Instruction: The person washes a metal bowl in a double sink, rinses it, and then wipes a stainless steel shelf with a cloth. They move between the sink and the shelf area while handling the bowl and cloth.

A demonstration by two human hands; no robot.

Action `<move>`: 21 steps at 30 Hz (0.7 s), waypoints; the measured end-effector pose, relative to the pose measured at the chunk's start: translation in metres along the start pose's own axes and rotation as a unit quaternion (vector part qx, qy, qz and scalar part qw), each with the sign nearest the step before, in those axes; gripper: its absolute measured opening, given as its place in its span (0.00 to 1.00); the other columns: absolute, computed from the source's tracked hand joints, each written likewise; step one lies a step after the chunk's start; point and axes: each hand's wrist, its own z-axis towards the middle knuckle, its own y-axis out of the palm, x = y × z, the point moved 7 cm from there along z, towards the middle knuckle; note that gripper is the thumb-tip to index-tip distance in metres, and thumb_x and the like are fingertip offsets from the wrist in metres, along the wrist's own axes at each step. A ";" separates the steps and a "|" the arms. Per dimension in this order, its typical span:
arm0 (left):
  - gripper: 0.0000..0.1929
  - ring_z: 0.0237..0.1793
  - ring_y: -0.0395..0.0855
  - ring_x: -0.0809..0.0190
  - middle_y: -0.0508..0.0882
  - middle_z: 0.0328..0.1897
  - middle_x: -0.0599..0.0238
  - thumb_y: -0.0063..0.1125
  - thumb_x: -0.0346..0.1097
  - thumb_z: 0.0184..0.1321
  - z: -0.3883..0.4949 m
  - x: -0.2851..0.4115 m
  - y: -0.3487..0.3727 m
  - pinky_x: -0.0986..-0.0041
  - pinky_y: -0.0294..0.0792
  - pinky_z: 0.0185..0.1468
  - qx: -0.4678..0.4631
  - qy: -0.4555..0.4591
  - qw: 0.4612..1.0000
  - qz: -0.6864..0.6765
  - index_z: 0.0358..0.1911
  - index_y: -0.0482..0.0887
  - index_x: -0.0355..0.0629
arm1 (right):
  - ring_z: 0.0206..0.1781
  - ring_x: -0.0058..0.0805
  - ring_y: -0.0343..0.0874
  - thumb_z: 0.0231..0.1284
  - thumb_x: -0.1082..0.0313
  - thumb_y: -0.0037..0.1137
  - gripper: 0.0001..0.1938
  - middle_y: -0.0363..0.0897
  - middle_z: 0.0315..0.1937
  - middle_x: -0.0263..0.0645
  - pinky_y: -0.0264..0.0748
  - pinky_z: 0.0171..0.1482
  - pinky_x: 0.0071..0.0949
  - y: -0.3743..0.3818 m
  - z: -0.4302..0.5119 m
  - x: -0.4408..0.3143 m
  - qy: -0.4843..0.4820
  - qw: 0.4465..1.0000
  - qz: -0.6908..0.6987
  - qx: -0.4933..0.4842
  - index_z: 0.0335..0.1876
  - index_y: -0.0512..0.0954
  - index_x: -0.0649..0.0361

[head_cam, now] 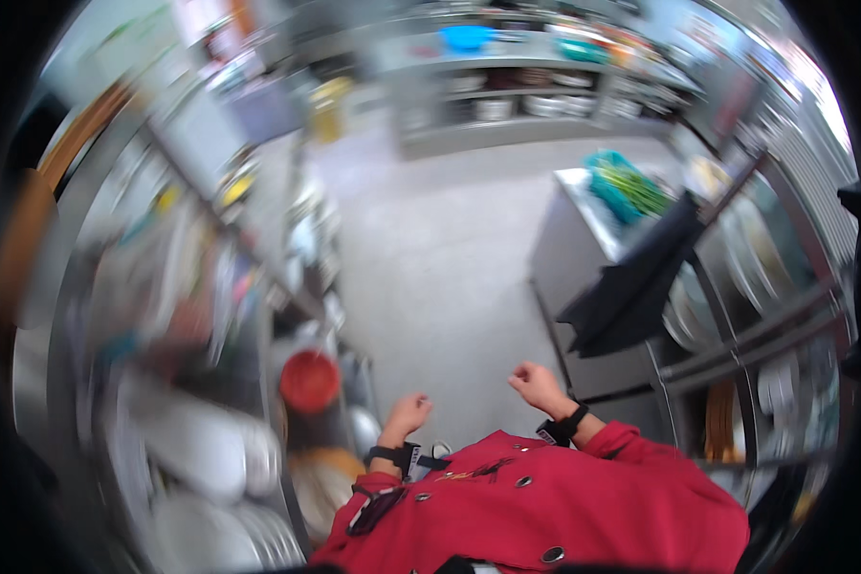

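Note:
Both hands hang in front of the red jacket (545, 495), above the grey floor (423, 244). My left hand (409, 413) is loosely curled, with nothing seen in it; a red round container (310, 380) stands to its left. My right hand (538, 387), its fingers curled in and no object visible in them, is close to the side of a metal counter (581, 265). Each wrist wears a black strap with a small device. A dark cloth (635, 287) hangs above and to the right of my right hand.
Shelves with white plates (208, 531) line the left side, blurred. On the right are a rack with large plates (750, 244) and a teal basket of green stalks (628, 188). Across the far end runs a shelved counter (516, 54) bearing a blue basin (466, 37).

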 end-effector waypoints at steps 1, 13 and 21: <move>0.20 0.47 0.86 0.48 0.87 0.45 0.47 0.57 0.45 0.64 0.045 0.008 -0.019 0.63 0.76 0.52 0.019 0.027 0.998 -0.055 0.52 0.83 0.38 | 0.33 0.41 0.84 0.59 0.61 0.61 0.11 0.84 0.28 0.47 0.77 0.37 0.38 -0.012 0.012 -0.002 0.005 0.999 -0.005 0.046 0.36 0.82 0.63; 0.22 0.46 0.86 0.48 0.87 0.45 0.48 0.59 0.47 0.62 0.408 -0.032 -0.157 0.61 0.76 0.52 -0.077 0.009 0.992 -0.099 0.53 0.83 0.38 | 0.35 0.51 0.84 0.54 0.63 0.58 0.10 0.84 0.29 0.52 0.79 0.42 0.43 0.010 0.358 0.009 0.140 0.986 -0.088 0.001 0.30 0.85 0.60; 0.17 0.42 0.86 0.48 0.88 0.39 0.51 0.60 0.45 0.60 0.487 -0.179 -0.286 0.61 0.76 0.48 0.011 -0.149 0.975 -0.167 0.45 0.86 0.40 | 0.40 0.49 0.84 0.54 0.61 0.66 0.12 0.84 0.33 0.52 0.79 0.44 0.40 0.043 0.655 -0.147 -0.081 0.996 -0.039 0.019 0.33 0.84 0.64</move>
